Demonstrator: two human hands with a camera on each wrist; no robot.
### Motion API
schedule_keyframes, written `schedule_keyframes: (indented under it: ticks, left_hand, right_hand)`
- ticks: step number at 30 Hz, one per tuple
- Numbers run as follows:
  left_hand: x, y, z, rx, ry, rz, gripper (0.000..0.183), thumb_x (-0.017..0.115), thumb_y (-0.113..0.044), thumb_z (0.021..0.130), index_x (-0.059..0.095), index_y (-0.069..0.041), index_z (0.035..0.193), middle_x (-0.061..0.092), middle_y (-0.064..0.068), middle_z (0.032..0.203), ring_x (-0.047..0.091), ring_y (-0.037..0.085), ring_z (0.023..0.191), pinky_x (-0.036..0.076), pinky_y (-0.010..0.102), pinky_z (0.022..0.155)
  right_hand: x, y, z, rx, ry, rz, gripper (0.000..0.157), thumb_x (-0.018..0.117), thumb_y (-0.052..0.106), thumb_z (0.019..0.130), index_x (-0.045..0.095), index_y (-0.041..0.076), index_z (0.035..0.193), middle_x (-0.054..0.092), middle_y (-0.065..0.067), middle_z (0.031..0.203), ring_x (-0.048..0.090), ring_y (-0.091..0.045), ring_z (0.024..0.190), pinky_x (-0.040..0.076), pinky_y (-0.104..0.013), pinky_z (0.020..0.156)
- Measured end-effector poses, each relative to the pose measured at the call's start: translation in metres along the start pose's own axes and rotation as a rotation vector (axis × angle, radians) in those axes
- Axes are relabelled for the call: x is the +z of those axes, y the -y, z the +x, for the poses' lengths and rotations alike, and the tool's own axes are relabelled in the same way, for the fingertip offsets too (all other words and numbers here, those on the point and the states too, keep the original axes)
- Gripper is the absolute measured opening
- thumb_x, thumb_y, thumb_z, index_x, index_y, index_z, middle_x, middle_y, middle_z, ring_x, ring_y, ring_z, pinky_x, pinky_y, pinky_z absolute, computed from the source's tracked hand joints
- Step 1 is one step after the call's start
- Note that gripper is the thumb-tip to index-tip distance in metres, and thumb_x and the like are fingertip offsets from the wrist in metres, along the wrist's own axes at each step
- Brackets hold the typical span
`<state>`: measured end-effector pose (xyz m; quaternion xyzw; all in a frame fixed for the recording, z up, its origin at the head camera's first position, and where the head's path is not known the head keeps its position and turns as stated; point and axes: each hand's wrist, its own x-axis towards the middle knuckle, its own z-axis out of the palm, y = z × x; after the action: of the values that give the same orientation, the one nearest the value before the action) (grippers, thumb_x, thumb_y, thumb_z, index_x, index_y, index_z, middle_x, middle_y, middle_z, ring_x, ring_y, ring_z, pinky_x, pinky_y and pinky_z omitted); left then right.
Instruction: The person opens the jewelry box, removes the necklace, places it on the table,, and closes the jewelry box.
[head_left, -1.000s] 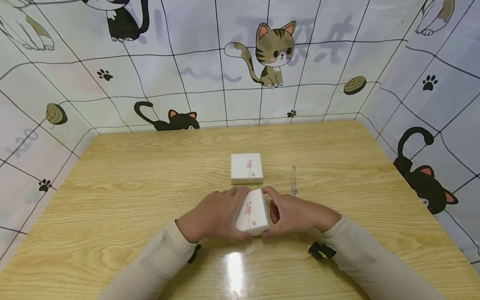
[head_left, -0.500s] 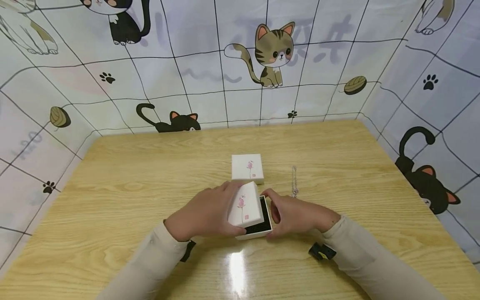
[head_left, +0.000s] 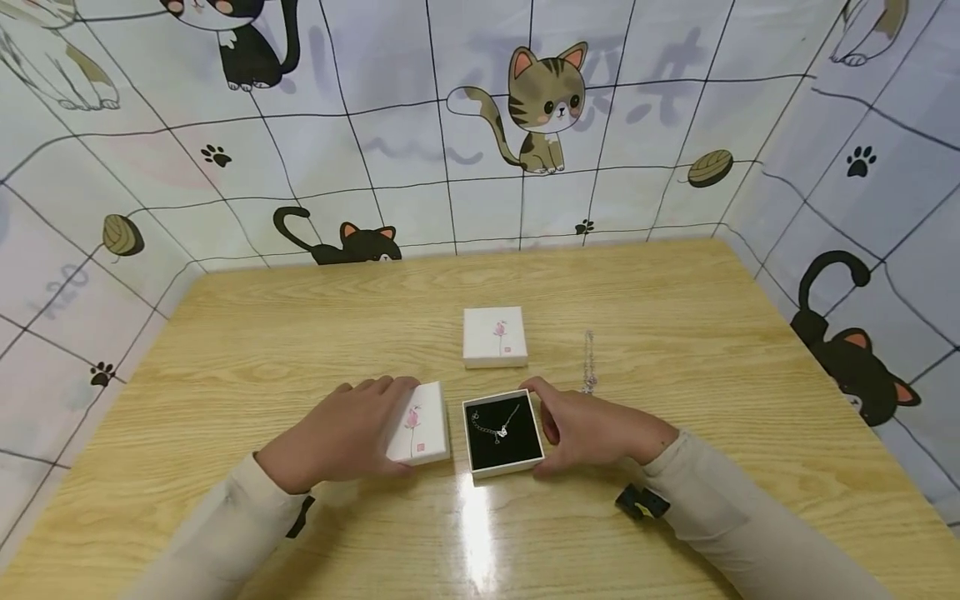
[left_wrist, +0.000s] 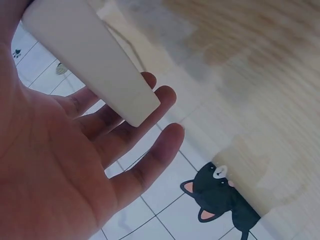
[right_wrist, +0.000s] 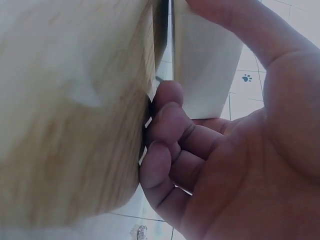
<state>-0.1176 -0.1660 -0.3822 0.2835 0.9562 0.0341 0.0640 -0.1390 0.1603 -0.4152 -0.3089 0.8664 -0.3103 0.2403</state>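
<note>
My left hand (head_left: 337,433) grips a white box lid (head_left: 420,429) with a pink flower print, low over the table to the left of its box. Seen from the left wrist, the lid's plain side (left_wrist: 90,60) lies across the fingers. Beside it, the small open box (head_left: 506,471) has a black lining. A silver chain with a small charm (head_left: 502,432) lies curved on that lining. My right hand (head_left: 596,425) holds the box at its right side between thumb and forefinger. In the right wrist view, the other fingers curl by the tabletop below the box wall (right_wrist: 202,70).
Behind the open box stands a second white box (head_left: 492,337), closed, with the same flower print. A silver chain (head_left: 588,362) lies on the wooden table (head_left: 300,333) just beyond my right hand. Cat-patterned cloth (head_left: 420,142) walls the back and sides.
The lid has come off the box: my left hand lifted it and carried it left, so the black lining and chain now show. My right hand has stayed at the box.
</note>
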Motion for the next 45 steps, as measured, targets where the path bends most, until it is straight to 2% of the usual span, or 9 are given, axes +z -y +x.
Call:
schedule_keyframes:
  ticks: [4, 10, 20, 31, 40, 45]
  left_hand:
    - [0.004, 0.003, -0.004, 0.008, -0.012, 0.027, 0.103, 0.086, -0.061, 0.062, 0.044, -0.011, 0.141, 0.062, 0.004, 0.117, 0.061, 0.022, 0.106, 0.05, 0.049, 0.085]
    - [0.006, 0.001, -0.006, 0.037, -0.033, 0.054, 0.098, 0.087, -0.055, 0.063, 0.047, -0.007, 0.138, 0.062, 0.008, 0.117, 0.06, 0.027, 0.107, 0.05, 0.052, 0.086]
    - [0.008, 0.008, -0.008, 0.017, 0.037, 0.007, 0.095, 0.088, -0.05, 0.063, 0.047, -0.008, 0.138, 0.059, 0.007, 0.117, 0.057, 0.027, 0.109, 0.049, 0.054, 0.088]
    - [0.012, 0.014, -0.003, -0.022, 0.074, -0.045, 0.106, 0.093, -0.053, 0.058, 0.046, -0.01, 0.144, 0.056, 0.007, 0.12, 0.053, 0.026, 0.11, 0.047, 0.054, 0.09]
    - [0.014, 0.019, -0.001, -0.027, 0.069, -0.075, 0.107, 0.092, -0.053, 0.061, 0.043, -0.014, 0.148, 0.054, 0.007, 0.123, 0.052, 0.023, 0.107, 0.045, 0.048, 0.085]
    - [0.011, 0.017, 0.002, -0.012, 0.024, -0.11, 0.105, 0.088, -0.055, 0.067, 0.039, -0.016, 0.152, 0.052, 0.01, 0.133, 0.054, 0.032, 0.12, 0.046, 0.057, 0.094]
  right_hand:
    - [0.0, 0.0, 0.0, 0.003, 0.002, -0.004, 0.095, 0.089, 0.028, 0.072, 0.029, 0.006, 0.143, 0.058, -0.001, 0.077, 0.051, -0.007, 0.063, 0.045, -0.023, 0.06]
    - [0.001, -0.001, 0.001, 0.025, 0.006, -0.028, 0.096, 0.089, 0.029, 0.072, 0.028, 0.005, 0.143, 0.058, 0.0, 0.077, 0.051, -0.008, 0.064, 0.045, -0.024, 0.061]
    - [0.0, 0.002, 0.0, 0.037, 0.019, -0.011, 0.097, 0.089, 0.026, 0.072, 0.027, 0.004, 0.144, 0.059, -0.001, 0.078, 0.052, -0.009, 0.065, 0.045, -0.025, 0.061]
    - [-0.001, 0.003, 0.001, 0.032, 0.017, -0.012, 0.096, 0.089, 0.026, 0.072, 0.029, 0.005, 0.143, 0.058, -0.002, 0.077, 0.051, -0.008, 0.064, 0.044, -0.024, 0.06]
    - [-0.001, 0.005, 0.002, 0.06, 0.015, -0.001, 0.099, 0.09, 0.028, 0.071, 0.028, 0.005, 0.145, 0.059, -0.002, 0.079, 0.052, -0.011, 0.066, 0.045, -0.026, 0.06]
    - [0.0, 0.004, 0.002, 0.072, 0.016, 0.026, 0.101, 0.09, 0.027, 0.071, 0.026, 0.006, 0.146, 0.06, -0.002, 0.079, 0.052, -0.011, 0.066, 0.045, -0.026, 0.06]
